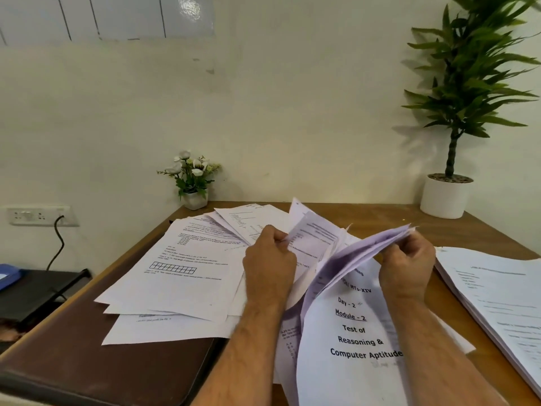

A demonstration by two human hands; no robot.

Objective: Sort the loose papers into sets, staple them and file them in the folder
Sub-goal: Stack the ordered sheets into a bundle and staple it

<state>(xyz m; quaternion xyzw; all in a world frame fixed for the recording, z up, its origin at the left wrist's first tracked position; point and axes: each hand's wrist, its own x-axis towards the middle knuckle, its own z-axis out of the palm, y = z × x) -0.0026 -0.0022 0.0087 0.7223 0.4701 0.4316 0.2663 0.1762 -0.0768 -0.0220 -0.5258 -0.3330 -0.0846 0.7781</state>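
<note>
Far left, off the tabletop (483,230): wall socket (39,215) with a black cable plugged in, black stand (38,288) below it, blue item (8,275) on the stand, cut off by the frame edge.

Front-left corner of tabletop: brown folder (102,361), closed, lying flat. Loose papers (175,276) fanned out in a messy overlapping pile, near edges resting on the folder's far part, pile running back toward the wall. Small white pot of white flowers (191,178) at the back edge, just behind the pile.

Centre: left hand (269,265), fingers curled, pinching the edge of a printed sheet (316,241) that stands lifted and bent above the pile. Right hand (407,268), fingers curled, pinching the top corner of a sheaf of sheets (360,259), lifted and bowed, pages splayed apart at the pinched end. Beneath that, a cover page (360,341) hangs toward the camera, text reads "Day - 2, Module - 2, Test of Reasoning & Computer Aptitude". Cannot tell whether the cover page is attached to the sheaf.

Right: thick stack of papers (497,312) lying flat at the tabletop's right edge, apart from the loose pile, just beside the right forearm. Back-right corner: tall green plant (468,83) in a white pot (445,199).
</note>
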